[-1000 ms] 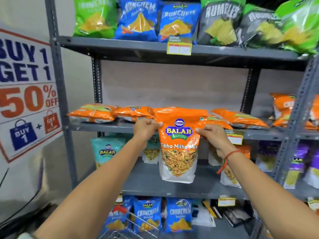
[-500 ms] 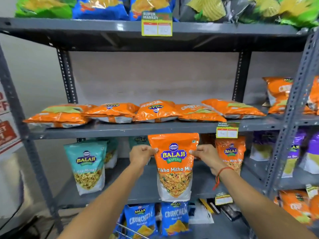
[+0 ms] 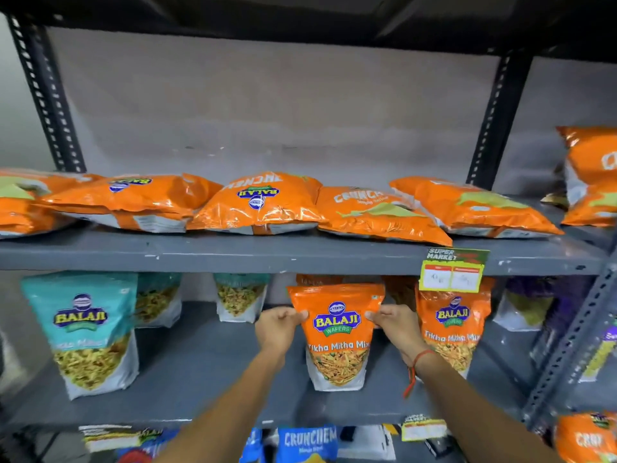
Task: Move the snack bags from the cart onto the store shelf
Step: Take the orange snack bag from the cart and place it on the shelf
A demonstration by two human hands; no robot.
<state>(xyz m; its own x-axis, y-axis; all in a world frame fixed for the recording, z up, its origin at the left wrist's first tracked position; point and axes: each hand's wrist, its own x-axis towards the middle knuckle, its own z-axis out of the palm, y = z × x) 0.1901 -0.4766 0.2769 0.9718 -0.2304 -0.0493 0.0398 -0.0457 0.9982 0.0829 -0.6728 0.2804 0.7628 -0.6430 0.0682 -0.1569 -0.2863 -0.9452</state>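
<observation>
**A:** Where is the bag, relative to the two hands?

**B:** The orange pouch (image 3: 336, 332) hangs between them, lower centre of the frame. The left hand (image 3: 278, 329) pinches its upper left edge, the right hand (image 3: 397, 325) its upper right edge. So each grip is clenched on the pouch, high up near the top seal, and the body of the bag drops away below both.

**A:** Long axis?

**B:** Vertical, printed face toward the camera, top edge just under the lip of the upper shelf (image 3: 233, 253). Both hands sit at about the same height and neither is clearly nearer.

**A:** Is it down yet?

**B:** I cannot tell for sure. Its base looks level with the lower shelf (image 3: 187, 372), but whether it touches is unclear. I judge the coming move is a short settle downward, then letting go.

**A:** And the room around it?

**B:** To the right of frame, a matching orange pouch (image 3: 452, 332) stands just beside it, partly behind the right hand; that side is tight. To the left, bare shelf runs well across to a teal pouch (image 3: 90, 332) at the lower left. More pouches stand at the back, near the wall.

**A:** Surface?

**B:** Flat grey metal, looks smooth. A soft stand-up bag could tip forward once released, so squaring its base seems wise. A price tag (image 3: 452, 269) hangs from the upper lip, toward the right.
</observation>
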